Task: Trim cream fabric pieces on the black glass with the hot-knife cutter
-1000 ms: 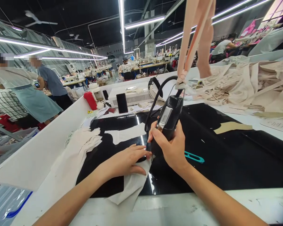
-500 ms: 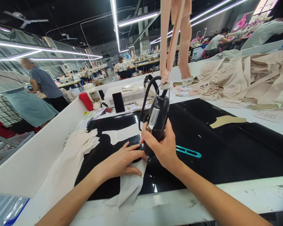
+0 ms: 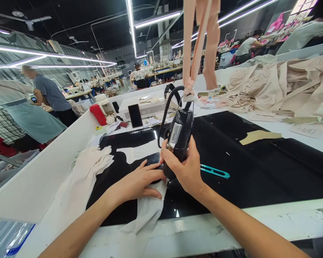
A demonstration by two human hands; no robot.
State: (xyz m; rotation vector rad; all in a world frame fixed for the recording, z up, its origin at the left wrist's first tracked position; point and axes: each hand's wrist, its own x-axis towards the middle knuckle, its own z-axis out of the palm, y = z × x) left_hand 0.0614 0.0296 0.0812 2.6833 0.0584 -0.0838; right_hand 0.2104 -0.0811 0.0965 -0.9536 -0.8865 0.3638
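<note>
The right hand [image 3: 187, 168] holds the handheld cutting tool [image 3: 179, 138] upright over the cutting mat [image 3: 258, 168], which lies on the table [image 3: 231, 225]. The left hand [image 3: 140, 182] lies flat just left of the tool, on a fabric piece [image 3: 148, 211] that hangs over the near edge of the mat. To the right of the tool, the thread snips [image 3: 214, 172] lie on the mat. Left of the mat is a stack of fabric pieces [image 3: 88, 172]. Behind the mat stands a phone [image 3: 135, 115], leaning on a flat machine [image 3: 148, 107]. A fabric pile [image 3: 280, 86] lies at the far right of the table. Fabric strips [image 3: 199, 43] hang above the tool.
</note>
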